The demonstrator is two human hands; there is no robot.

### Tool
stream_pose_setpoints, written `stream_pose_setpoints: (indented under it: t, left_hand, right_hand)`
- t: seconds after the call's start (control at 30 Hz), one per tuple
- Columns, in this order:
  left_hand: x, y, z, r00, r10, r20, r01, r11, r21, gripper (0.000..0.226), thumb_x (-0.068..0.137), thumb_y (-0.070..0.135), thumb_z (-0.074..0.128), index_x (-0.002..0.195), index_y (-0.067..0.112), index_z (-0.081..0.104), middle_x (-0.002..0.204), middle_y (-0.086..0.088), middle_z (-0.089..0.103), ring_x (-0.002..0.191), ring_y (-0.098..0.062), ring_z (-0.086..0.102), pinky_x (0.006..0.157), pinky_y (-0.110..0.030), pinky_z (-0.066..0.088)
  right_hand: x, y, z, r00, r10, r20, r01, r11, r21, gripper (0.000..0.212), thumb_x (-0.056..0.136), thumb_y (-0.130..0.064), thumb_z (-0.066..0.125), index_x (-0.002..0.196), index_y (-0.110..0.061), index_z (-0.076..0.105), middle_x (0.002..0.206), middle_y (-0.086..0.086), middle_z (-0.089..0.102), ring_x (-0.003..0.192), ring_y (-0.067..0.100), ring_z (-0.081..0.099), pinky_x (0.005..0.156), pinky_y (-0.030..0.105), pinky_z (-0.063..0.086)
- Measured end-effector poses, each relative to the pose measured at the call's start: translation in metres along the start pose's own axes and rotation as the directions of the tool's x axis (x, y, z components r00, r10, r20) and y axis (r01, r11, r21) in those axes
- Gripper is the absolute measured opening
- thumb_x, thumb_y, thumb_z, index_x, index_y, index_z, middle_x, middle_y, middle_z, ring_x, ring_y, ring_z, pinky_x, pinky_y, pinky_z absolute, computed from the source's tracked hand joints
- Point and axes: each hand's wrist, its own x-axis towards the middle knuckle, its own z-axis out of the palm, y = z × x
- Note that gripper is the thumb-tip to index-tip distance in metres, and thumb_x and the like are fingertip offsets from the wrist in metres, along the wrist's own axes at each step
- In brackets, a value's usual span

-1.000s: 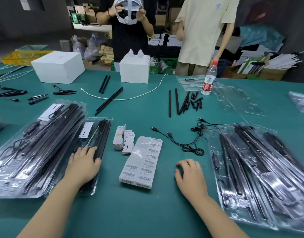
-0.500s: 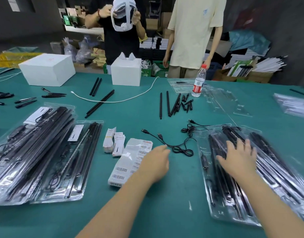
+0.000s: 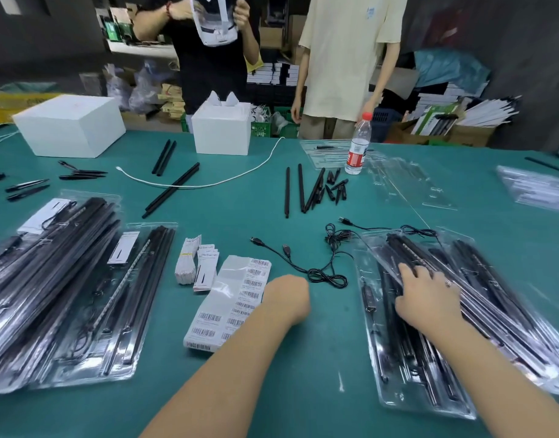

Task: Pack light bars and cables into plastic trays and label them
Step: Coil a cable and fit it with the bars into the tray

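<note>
A stack of clear plastic trays (image 3: 430, 390) filled with black light bars lies at the right. My right hand (image 3: 426, 298) rests on its top tray with the fingers spread flat. My left hand (image 3: 287, 298) hovers over the right edge of the barcode label sheet (image 3: 227, 298); its fingers bend down out of sight and nothing shows in it. Just beyond it lie black USB cables (image 3: 322, 273). A second stack of packed trays (image 3: 50, 295) lies at the left. Small printed cards (image 3: 196, 260) stand by the label sheet.
Loose black bars and end pieces (image 3: 300, 191) lie mid-table, with more bars (image 3: 174, 191) and a white cable (image 3: 208, 184) to the left. Behind are two white boxes (image 3: 69, 124) (image 3: 223, 128), a water bottle (image 3: 358, 147) and empty trays (image 3: 407, 184). Two people stand across the table.
My left hand left the left tray stack and moved right to the label sheet. My right hand went from the bare table onto the right tray stack.
</note>
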Motion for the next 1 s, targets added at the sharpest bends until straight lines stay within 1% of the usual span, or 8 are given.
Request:
stream_pose_setpoints:
  t: [0.17, 0.3, 0.43, 0.57, 0.67, 0.77, 0.9, 1.0]
  left_hand:
    - [0.003, 0.000, -0.002, 1.000, -0.008, -0.004, 0.008, 0.999, -0.035, 0.024, 0.083, 0.002, 0.043, 0.093, 0.011, 0.063, 0.083, -0.003, 0.057, 0.080, -0.025, 0.055, 0.064, -0.031, 0.042]
    - [0.008, 0.000, -0.004, 0.998, -0.030, -0.060, 0.026, 0.997, -0.071, 0.014, 0.083, 0.004, 0.045, 0.078, 0.014, 0.054, 0.070, 0.000, 0.048, 0.072, -0.023, 0.051, 0.056, -0.028, 0.036]
    - [0.021, 0.000, -0.007, 0.978, -0.080, -0.194, 0.043, 0.982, -0.186, 0.013, 0.091, 0.013, 0.046, 0.084, 0.013, 0.057, 0.075, -0.001, 0.053, 0.075, -0.025, 0.055, 0.056, -0.028, 0.037]
    - [0.042, -0.003, -0.001, 0.927, -0.132, -0.352, -0.030, 0.908, -0.418, 0.037, 0.099, 0.035, 0.051, 0.130, 0.015, 0.051, 0.122, -0.005, 0.050, 0.107, -0.025, 0.054, 0.078, -0.034, 0.043]
    - [0.059, -0.001, 0.000, 0.923, -0.128, -0.362, -0.037, 0.909, -0.416, 0.070, 0.093, 0.051, 0.059, 0.148, 0.015, 0.035, 0.140, -0.010, 0.041, 0.125, -0.029, 0.038, 0.099, -0.038, 0.039]
    - [0.073, 0.000, -0.003, 0.954, -0.157, -0.257, 0.028, 0.895, -0.445, 0.073, 0.093, 0.057, 0.055, 0.150, 0.016, 0.035, 0.148, -0.008, 0.042, 0.135, -0.032, 0.031, 0.107, -0.043, 0.033]
    - [0.081, -0.004, -0.010, 0.951, -0.237, -0.199, 0.058, 0.767, -0.639, 0.041, 0.097, 0.043, 0.057, 0.132, 0.023, 0.056, 0.131, -0.010, 0.058, 0.131, -0.029, 0.042, 0.103, -0.041, 0.040]
    - [0.080, -0.004, -0.016, 0.962, -0.202, -0.181, 0.003, 0.676, -0.737, 0.050, 0.095, 0.040, 0.062, 0.138, 0.019, 0.050, 0.135, -0.006, 0.057, 0.131, -0.026, 0.046, 0.107, -0.040, 0.040]
  right_hand:
    - [-0.005, -0.009, -0.007, 0.995, -0.030, -0.092, 0.028, 0.999, -0.029, 0.061, 0.099, -0.040, 0.037, 0.154, -0.021, 0.018, 0.144, 0.005, 0.048, 0.127, 0.030, 0.050, 0.096, 0.047, 0.046]
    - [-0.006, -0.016, -0.018, 0.987, -0.068, -0.145, 0.064, 0.997, -0.034, 0.043, 0.102, -0.026, 0.042, 0.143, -0.018, 0.033, 0.120, 0.002, 0.061, 0.102, 0.023, 0.063, 0.073, 0.034, 0.053]
    - [-0.008, -0.023, -0.034, 0.980, -0.039, -0.196, 0.048, 0.998, 0.040, 0.039, 0.102, -0.020, 0.042, 0.141, -0.019, 0.036, 0.108, 0.000, 0.062, 0.078, 0.019, 0.062, 0.052, 0.029, 0.039]
    - [-0.015, -0.027, -0.052, 0.964, -0.016, -0.267, 0.066, 0.982, 0.178, 0.042, 0.106, -0.025, 0.035, 0.147, -0.021, 0.035, 0.107, 0.000, 0.064, 0.073, 0.018, 0.053, 0.055, 0.029, 0.039]
    - [-0.028, -0.035, -0.065, 0.950, -0.026, -0.310, 0.112, 0.958, 0.264, 0.045, 0.105, -0.024, 0.038, 0.150, -0.022, 0.035, 0.105, -0.001, 0.064, 0.077, 0.017, 0.051, 0.058, 0.030, 0.042]
    - [-0.045, -0.044, -0.074, 0.943, -0.048, -0.328, 0.166, 0.924, 0.344, 0.047, 0.105, -0.023, 0.038, 0.152, -0.022, 0.034, 0.109, -0.001, 0.064, 0.088, 0.020, 0.059, 0.069, 0.038, 0.054]
    - [-0.064, -0.051, -0.077, 0.938, -0.050, -0.344, 0.198, 0.890, 0.411, 0.048, 0.105, -0.025, 0.037, 0.153, -0.023, 0.033, 0.116, -0.003, 0.060, 0.097, 0.020, 0.057, 0.074, 0.040, 0.054]
    - [-0.075, -0.054, -0.077, 0.927, -0.041, -0.373, 0.219, 0.866, 0.449, 0.049, 0.105, -0.024, 0.040, 0.153, -0.022, 0.035, 0.116, -0.003, 0.060, 0.098, 0.021, 0.056, 0.073, 0.040, 0.053]
